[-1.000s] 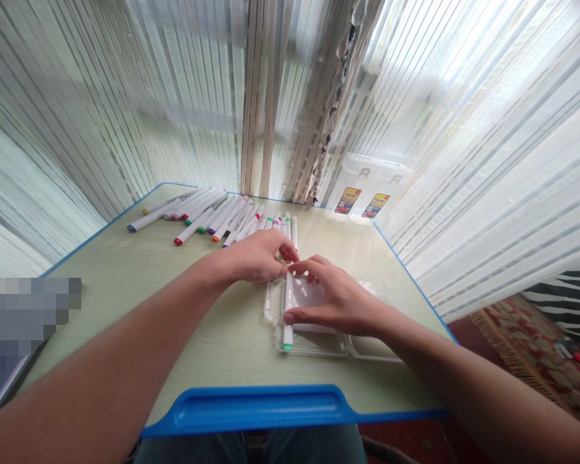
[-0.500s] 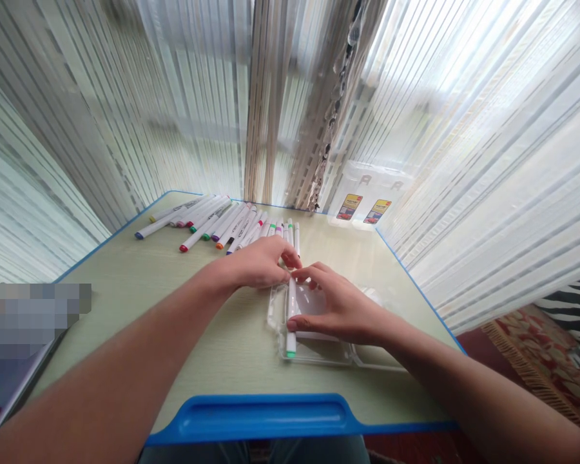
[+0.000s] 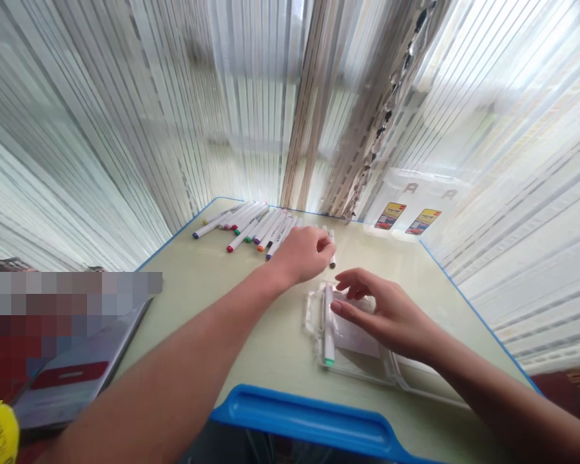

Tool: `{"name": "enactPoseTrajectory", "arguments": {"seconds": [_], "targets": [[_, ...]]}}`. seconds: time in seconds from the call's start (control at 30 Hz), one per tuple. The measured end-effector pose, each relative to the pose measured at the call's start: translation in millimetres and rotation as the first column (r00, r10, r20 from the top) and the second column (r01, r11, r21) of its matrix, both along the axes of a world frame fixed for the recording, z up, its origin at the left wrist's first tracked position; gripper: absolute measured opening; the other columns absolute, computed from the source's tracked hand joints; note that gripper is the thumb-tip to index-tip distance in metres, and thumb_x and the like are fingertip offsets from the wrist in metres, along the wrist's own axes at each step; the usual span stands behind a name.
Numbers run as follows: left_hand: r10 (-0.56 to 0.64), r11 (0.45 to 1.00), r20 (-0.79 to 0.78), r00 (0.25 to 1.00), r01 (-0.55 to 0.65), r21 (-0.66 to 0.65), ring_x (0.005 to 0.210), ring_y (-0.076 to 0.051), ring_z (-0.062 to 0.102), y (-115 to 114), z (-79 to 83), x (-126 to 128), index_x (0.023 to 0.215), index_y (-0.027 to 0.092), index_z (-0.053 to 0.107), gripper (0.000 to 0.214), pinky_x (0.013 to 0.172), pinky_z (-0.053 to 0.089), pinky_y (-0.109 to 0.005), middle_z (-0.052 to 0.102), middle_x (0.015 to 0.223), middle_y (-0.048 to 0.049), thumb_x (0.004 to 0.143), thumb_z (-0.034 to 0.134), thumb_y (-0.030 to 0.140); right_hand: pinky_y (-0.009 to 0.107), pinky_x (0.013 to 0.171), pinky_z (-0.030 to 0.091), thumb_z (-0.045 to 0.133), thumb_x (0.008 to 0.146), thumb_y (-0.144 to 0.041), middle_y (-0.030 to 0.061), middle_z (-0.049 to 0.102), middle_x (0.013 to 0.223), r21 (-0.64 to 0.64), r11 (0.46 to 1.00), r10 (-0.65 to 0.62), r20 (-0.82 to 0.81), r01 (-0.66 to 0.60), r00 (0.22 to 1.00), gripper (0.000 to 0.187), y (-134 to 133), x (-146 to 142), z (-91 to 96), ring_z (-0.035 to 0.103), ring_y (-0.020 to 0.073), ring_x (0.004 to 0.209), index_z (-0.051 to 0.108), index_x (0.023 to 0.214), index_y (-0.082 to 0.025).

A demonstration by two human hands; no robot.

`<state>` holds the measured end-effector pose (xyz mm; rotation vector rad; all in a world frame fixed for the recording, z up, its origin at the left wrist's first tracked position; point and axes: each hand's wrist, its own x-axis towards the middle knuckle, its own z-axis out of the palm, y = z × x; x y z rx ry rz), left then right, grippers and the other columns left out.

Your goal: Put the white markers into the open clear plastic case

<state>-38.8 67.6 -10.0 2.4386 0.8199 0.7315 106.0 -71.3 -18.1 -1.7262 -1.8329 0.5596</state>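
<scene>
So the green marker [image 3: 328, 330] is lying in the clear case [image 3: 362, 376], a bit below and right of frame center. Right hand [image 3: 384, 308] is loosely open over it, thumb right by the marker. Left hand [image 3: 305, 255] is curled mid-frame near the loose markers [image 3: 246, 233], can't tell if it's got 1.

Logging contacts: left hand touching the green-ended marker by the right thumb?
Apart: head view shows tabletop between the left hand and far end of the green-ended marker.
</scene>
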Motion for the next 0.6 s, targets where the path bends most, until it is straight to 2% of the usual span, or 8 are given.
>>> {"name": "enactPoseTrajectory", "arguments": {"seconds": [0.1, 0.27, 0.43, 0.6], "targets": [[0.066, 0.982, -0.018, 0.998, -0.062, 0.178, 0.083, -0.021, 0.063, 1.7, -6.3, 1.3, 0.08, 0.016, 0.069, 0.028, 0.081, 0.047, -0.033, 0.07, 0.086, -0.0084, 0.09, 0.047, 0.029, 0.034, 0.073, 0.052, 0.062, 0.086, -0.051, 0.0075, 0.07, 0.1, 0.006, 0.999, -0.035, 0.001, 0.035, 0.999, 0.037, 0.9, -0.8, 0.4, 0.066, 0.0229, 0.089, 0.063, 0.107, -0.02], [0.166, 0.935, -0.079, 0.983, -0.132, 0.328, 0.089, -0.023, 0.063, 1.7, -11.9, 5.6, 0.087, 0.017, 0.07, 0.027, 0.086, 0.049, -0.035, 0.068, 0.091, -0.0092, 0.092, 0.045, 0.026, 0.032, 0.07, 0.052, 0.058, 0.088, -0.051, 0.0066, 0.072, 0.096, 0.002, 0.998, -0.058, 0.008, 0.058, 0.998, 0.034, 1.3, -1.7, 1.3, 0.067, 0.022, 0.086, 0.065, 0.101, -0.021], [0.242, 0.906, -0.152, 0.958, -0.167, 0.389, 0.093, -0.024, 0.063, -2.7, -7.5, 11.9, 0.092, 0.017, 0.07, 0.026, 0.085, 0.049, -0.036, 0.069, 0.097, -0.0092, 0.092, 0.045, 0.026, 0.032, 0.069, 0.052, 0.057, 0.088, -0.051, 0.0072, 0.073, 0.095, -0.006, 0.998, -0.059, -0.003, 0.059, 0.998, 0.034, 3.1, -2.1, -0.2, 0.068, 0.0223, 0.085, 0.066, 0.097, -0.02], [0.256, 0.911, -0.268, 0.929, -0.139, 0.389, 0.097, -0.026, 0.064, -0.2, 4.8, 22.8, 0.095, 0.017, 0.071, 0.026, 0.085, 0.05, -0.039, 0.069, 0.098, -0.0111, 0.09, 0.047, 0.025, 0.031, 0.066, 0.052, 0.055, 0.089, -0.052, 0.0073, 0.073, 0.092, -0.021, 0.999, -0.05, -0.01, 0.05, 0.999, 0.034, 3.9, -2.5, -1.2, 0.068, 0.023, 0.085, 0.066, 0.095, -0.02]]}}
